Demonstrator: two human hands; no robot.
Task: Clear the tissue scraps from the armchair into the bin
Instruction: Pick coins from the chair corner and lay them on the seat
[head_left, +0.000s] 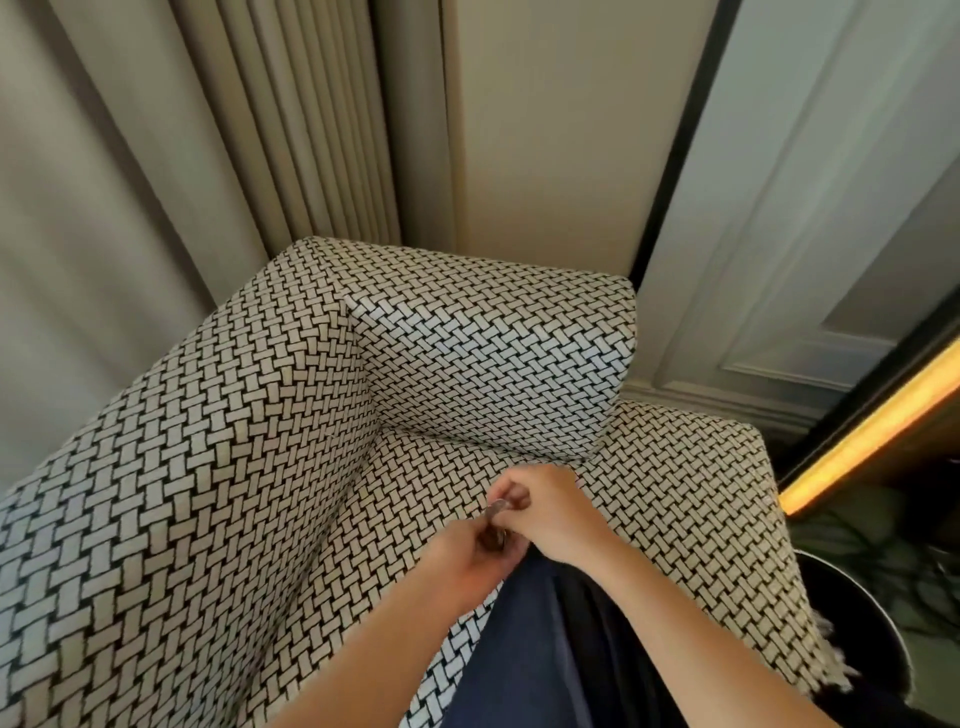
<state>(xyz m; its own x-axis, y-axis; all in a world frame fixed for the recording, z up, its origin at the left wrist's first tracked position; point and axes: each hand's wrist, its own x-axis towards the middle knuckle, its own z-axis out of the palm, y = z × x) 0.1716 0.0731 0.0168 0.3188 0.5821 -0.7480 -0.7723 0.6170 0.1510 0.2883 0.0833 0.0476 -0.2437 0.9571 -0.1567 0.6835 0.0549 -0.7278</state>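
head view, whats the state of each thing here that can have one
small greyish tissue scrap, pinched between both hands
left hand, pinching the scrap
right hand, pinching the scrap
black round bin, open-topped
orange light strip, lit

Single head-worn wide-angle view. Looked forward and steeply down from close above armchair (234, 467), facing its far back corner. Left hand (467, 558) and right hand (553, 512) sat low centre, nearest lens, forearms crossing bottom edge. Curtain (104, 208) filled far left, panelled wall (805, 234) far right, bin (862, 618) near right edge. Straight lines bowed toward frame edges.
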